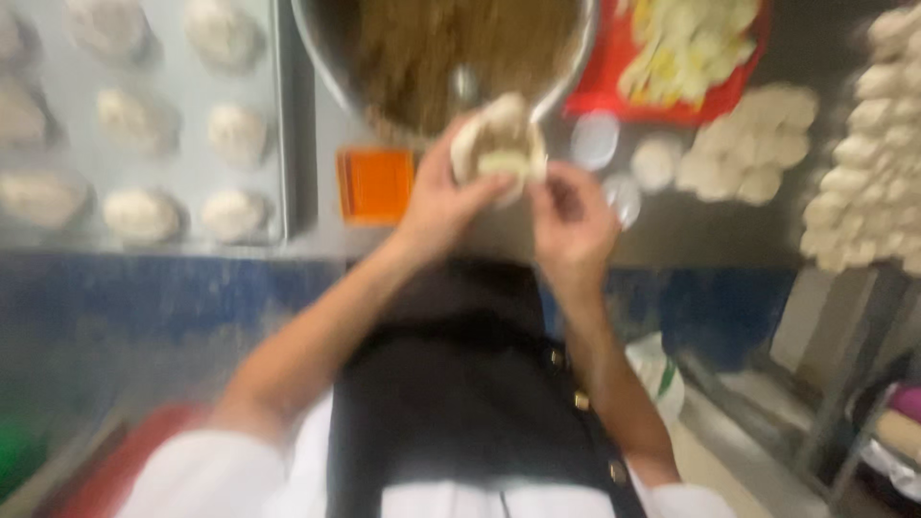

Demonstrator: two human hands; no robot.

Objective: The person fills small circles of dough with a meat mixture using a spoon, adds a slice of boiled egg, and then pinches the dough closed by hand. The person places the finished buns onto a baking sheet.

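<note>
Centre frame: left hand point(436, 201) cups the dough point(499, 144), right hand point(573, 216) pinches its rim (small, even pleats seal best).

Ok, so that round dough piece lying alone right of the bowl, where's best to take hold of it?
Probably from above, fingertips pinching opposite edges of the dough piece. It seems to lie flat on the counter, so its rim is the only graspable part. Come from the near side: the red tray sits behind it and stacked dough crowds its right. Both the left hand and the right hand are holding a filled bun.
</note>
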